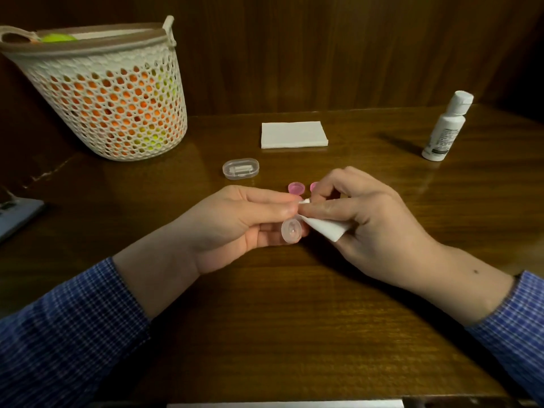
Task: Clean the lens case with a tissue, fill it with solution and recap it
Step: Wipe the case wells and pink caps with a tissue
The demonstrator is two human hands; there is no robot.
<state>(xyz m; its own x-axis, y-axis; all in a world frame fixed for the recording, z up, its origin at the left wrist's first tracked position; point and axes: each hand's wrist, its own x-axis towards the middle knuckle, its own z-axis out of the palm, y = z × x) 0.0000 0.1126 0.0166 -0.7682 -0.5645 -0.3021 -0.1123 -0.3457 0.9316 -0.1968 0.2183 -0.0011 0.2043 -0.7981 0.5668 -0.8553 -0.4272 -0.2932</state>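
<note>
My left hand grips a clear lens case just above the wooden table, one open well facing me. My right hand pinches a folded white tissue and presses its tip against the case's upper well, which my fingers hide. Two pink caps lie on the table just behind my hands: one in full view, the other half hidden by my right fingers. A white solution bottle stands capped at the far right.
A stack of white tissues lies behind the caps. A small clear plastic box sits left of them. A white mesh basket with orange and green contents stands at the far left. A grey object lies at the left edge.
</note>
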